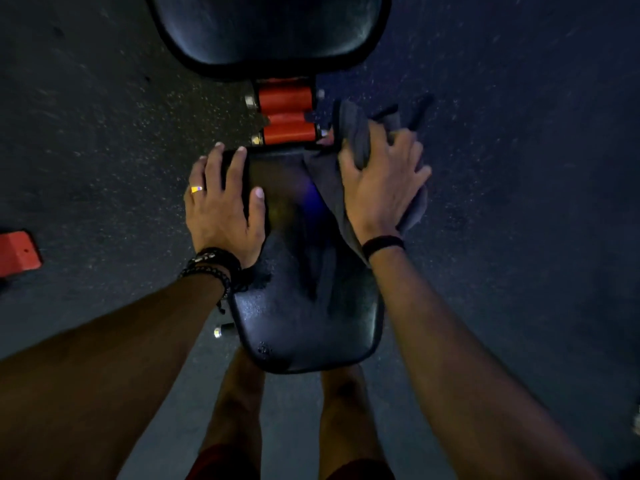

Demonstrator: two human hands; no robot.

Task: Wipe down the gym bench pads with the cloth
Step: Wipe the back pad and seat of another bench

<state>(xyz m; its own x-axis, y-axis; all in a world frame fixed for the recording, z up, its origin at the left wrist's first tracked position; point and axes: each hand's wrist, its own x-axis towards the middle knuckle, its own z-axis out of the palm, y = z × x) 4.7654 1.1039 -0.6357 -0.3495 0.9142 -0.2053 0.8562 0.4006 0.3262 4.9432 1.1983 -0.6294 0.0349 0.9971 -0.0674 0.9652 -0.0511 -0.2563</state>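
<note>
The black seat pad (304, 320) of the bench lies below me, narrow end toward my legs. Beyond it is the black back pad (270, 29), joined by a red hinge frame (285, 114). My left hand (223, 209) rests flat on the seat pad's far left corner, fingers spread, holding nothing. My right hand (379, 181) presses on a dark grey cloth (356, 133) at the pad's far right edge. The cloth is bunched under the palm, with part draped over the pad and part hanging off the side.
Dark speckled rubber floor (104, 116) surrounds the bench. A red foot of the frame (17, 252) shows at the left edge. A small silver bolt end (219, 331) sticks out under the seat's left side. My bare legs (239, 403) stand right behind the seat.
</note>
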